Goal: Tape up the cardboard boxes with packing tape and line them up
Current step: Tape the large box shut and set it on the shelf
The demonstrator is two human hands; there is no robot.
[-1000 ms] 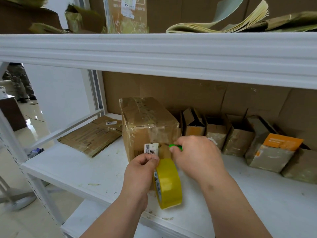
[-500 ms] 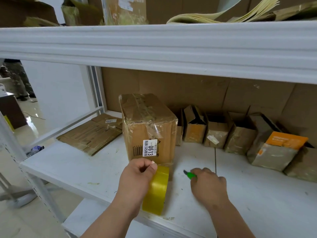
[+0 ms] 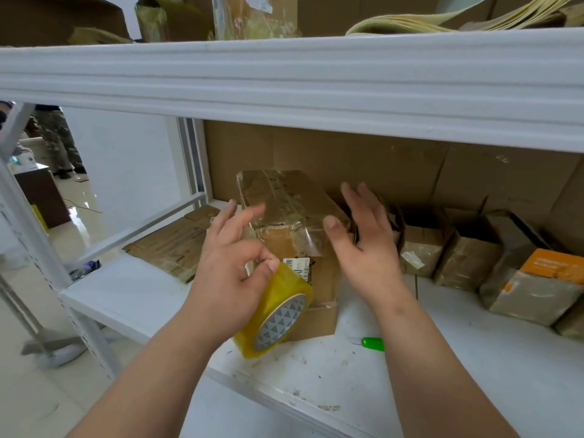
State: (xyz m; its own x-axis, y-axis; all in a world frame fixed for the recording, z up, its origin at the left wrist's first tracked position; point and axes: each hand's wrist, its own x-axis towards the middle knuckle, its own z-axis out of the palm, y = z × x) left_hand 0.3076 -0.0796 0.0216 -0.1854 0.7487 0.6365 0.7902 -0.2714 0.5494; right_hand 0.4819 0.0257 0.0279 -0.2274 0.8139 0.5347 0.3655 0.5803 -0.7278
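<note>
Head view, key relation: the cardboard box (image 3: 294, 222) stands straight ahead of both hands, its long axis running away from the person toward the back of the shelf; the near end faces the hands.
Left hand (image 3: 230, 273): clenched around the yellow tape roll (image 3: 278, 314), thumb on the roll's outer face, other fingers spread toward the box's left side. The roll is tilted, in front of the box's lower near face.
Right hand (image 3: 363, 245): released, palm turned inward, fingers spread, at the box's right side; whether it touches the box I cannot tell.
Nearer hand: both are about level with the box's near end, one on each side.
Likely step: squaring or pushing the box, judged from the flanking hands.
Green-handled cutter (image 3: 371, 343): lying loose on the shelf, near the front, just below the right wrist.
Row of boxes (image 3: 467, 257): small taped boxes lined along the back wall to the right of the big box.
Surface: white shelf board (image 3: 474, 358), scuffed and specked.
Room: flattened cardboard (image 3: 177, 245) lies at the left; the upper shelf rail (image 3: 284, 77) hangs low overhead, limiting lift.
</note>
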